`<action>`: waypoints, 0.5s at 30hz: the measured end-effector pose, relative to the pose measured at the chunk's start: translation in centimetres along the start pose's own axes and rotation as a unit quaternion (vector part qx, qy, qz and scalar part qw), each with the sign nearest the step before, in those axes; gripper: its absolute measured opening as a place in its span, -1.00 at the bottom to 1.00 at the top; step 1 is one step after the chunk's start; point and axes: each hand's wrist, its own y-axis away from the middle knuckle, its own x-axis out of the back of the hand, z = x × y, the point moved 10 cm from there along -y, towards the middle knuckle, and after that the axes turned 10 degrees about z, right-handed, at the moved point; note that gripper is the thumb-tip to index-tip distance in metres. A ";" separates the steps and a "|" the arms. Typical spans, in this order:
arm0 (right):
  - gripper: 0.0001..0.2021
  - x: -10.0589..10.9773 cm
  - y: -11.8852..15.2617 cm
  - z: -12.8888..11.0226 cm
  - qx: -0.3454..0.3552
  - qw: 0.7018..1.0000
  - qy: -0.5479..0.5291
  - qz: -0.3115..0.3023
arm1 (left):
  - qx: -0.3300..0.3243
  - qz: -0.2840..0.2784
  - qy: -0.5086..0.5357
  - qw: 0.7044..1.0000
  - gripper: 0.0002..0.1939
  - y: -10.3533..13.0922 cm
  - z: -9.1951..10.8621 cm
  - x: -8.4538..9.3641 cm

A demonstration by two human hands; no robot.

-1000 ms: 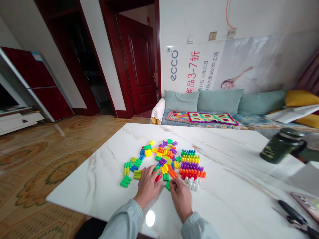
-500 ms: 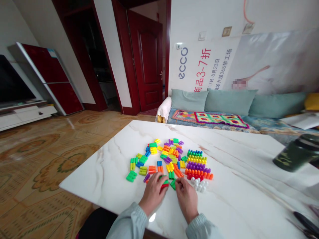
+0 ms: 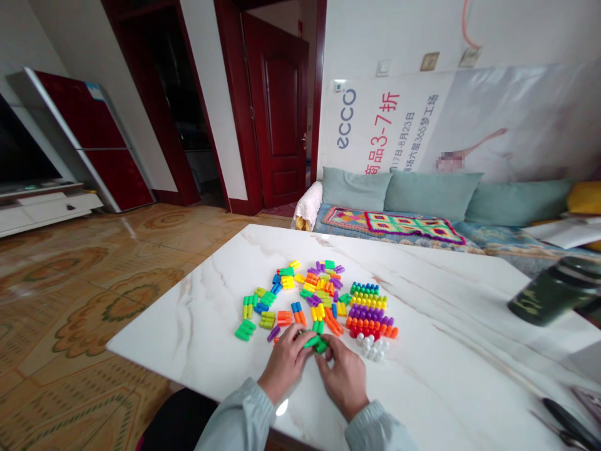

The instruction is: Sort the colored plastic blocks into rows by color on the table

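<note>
My left hand (image 3: pixel 285 360) is closed on a green toy block (image 3: pixel 309 342) at the near edge of a spread of bullet-shaped plastic blocks. Right beside it, my right hand (image 3: pixel 345 373) pinches another green toy block (image 3: pixel 322 346) between thumb and fingers. The two green pieces touch or overlap; whether they are joined, I cannot tell. Just beyond the fingers lie a green pair (image 3: pixel 318 327), orange blocks (image 3: pixel 333 323) and yellow blocks (image 3: pixel 318 311). Part of an orange piece shows next to the left hand, and the fingers hide some pieces.
Colour-sorted rows of pegs, such as the purple row (image 3: pixel 370 314), stand right of the spread, with white pegs (image 3: pixel 372 346) nearest me. A dark green flask (image 3: pixel 539 300) and black-handled scissors (image 3: pixel 570 421) lie on the right of the marble-patterned table (image 3: pixel 188 332). A sofa is behind.
My right hand has moved left with its green block, up against the left hand's piece. The red part seen under my left fingers no longer shows. The view has shifted slightly.
</note>
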 end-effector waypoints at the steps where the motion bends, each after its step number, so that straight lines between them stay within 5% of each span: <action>1: -0.75 0.0 0.0 -0.1 0.004 1.000 0.004 -0.003 | 0.001 0.000 0.001 1.000 -0.63 0.0 -0.1 0.0; 15: -0.85 0.0 0.0 -0.1 0.002 1.000 0.011 0.006 | -0.005 0.023 -0.052 0.998 -0.54 0.4 -1.4 -0.3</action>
